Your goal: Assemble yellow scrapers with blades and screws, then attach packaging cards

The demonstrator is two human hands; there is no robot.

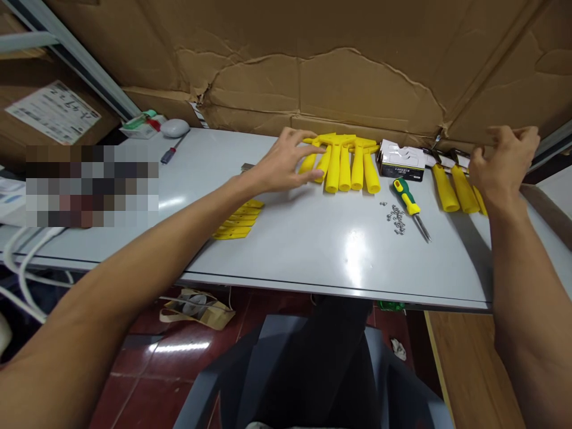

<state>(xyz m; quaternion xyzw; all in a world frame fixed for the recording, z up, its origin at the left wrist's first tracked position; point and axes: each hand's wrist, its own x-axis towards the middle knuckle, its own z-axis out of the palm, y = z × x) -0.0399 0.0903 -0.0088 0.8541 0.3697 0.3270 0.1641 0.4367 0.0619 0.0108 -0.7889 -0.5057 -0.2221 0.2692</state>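
Note:
My left hand [290, 159] has its fingers spread at the left end of a row of yellow T-shaped plastic handles [344, 167]. Its fingertips overlap the leftmost handles; I cannot tell whether they touch. My right hand [507, 158] is raised at the right, fingers curled but apart, with nothing visible in it. Below and left of it lie several yellow handles [465, 189] with dark and silvery heads, partly hidden by the hand. A green-and-yellow screwdriver [407, 199] lies between the two groups, beside a small pile of screws [397, 220]. Flat yellow plates [239, 221] sit partly behind my left forearm.
A black-and-white box [401, 162] stands between the handle groups. Small metal pieces [246, 167] lie near my left wrist. Another screwdriver [172, 152] and a pale rounded object [174, 128] are at the far left. Cardboard [322, 83] backs the white table [304, 250].

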